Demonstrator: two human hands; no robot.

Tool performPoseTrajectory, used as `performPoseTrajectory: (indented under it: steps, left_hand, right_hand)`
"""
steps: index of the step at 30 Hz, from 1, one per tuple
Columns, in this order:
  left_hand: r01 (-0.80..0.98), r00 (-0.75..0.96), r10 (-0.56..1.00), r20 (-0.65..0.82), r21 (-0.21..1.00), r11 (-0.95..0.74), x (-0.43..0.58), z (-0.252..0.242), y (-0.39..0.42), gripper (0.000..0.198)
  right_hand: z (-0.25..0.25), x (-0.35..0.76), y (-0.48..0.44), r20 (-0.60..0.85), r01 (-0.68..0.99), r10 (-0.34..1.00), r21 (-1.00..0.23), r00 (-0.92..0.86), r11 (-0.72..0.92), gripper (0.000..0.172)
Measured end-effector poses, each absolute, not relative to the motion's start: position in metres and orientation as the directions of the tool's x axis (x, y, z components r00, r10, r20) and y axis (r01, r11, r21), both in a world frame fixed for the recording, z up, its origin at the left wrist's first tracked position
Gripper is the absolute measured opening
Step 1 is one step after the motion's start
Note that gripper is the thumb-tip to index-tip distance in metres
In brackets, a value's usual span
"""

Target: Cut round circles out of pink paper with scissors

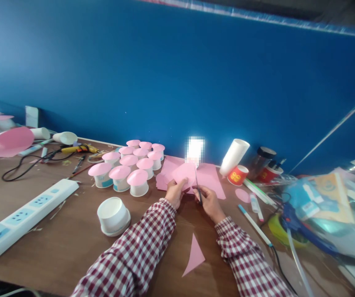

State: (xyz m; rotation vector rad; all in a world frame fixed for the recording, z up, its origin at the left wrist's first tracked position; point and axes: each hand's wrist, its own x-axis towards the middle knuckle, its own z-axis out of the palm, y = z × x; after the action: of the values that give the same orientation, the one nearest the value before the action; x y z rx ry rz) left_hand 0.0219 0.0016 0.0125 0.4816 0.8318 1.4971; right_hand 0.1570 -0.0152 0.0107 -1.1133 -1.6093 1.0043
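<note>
My left hand (177, 193) pinches a piece of pink paper (184, 172) between thumb and fingers. From the right, my right hand (210, 201) grips a pair of scissors (199, 194), whose blades point away from me at the paper's right edge. Larger pink sheets (212, 178) lie under and behind both hands. A pointed pink offcut (194, 256) rests on the table between my forearms. Left of my left hand stand several small white cups topped with pink paper discs (137, 177).
An upturned white tub (113, 215) sits near my left forearm. A power strip (30, 216) and a yellow glue gun (80, 149) are at the left. White cups (234, 156), a red cup (238, 175), pens and a plastic bag (322, 202) occupy the right. A blue wall (165, 82) closes off the back.
</note>
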Motion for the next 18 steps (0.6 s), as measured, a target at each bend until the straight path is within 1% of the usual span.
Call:
performPoseTrajectory:
  steps: [5, 11, 18]
  left_hand:
    - [-0.662, -0.103, 0.979, -0.175, 0.747, 0.064, 0.0226, 0.0141, 0.0003, 0.033]
    - [-0.652, -0.126, 0.972, -0.201, 0.755, 0.072, 0.0232, 0.0133, 0.0006, 0.032]
    - [-0.639, -0.117, 0.973, -0.199, 0.765, 0.080, 0.0228, 0.0143, 0.0000, 0.033]
  right_hand:
    - [0.0116, 0.1561, -0.0163, 0.212, 0.211, 0.959, -0.945, -0.189, 0.250, 0.039]
    - [0.0121, 0.1562, -0.0175, 0.190, 0.191, 0.964, -0.955, -0.184, 0.225, 0.038]
    - [0.0125, 0.1567, -0.0169, 0.171, 0.188, 0.968, -0.961, -0.181, 0.205, 0.036]
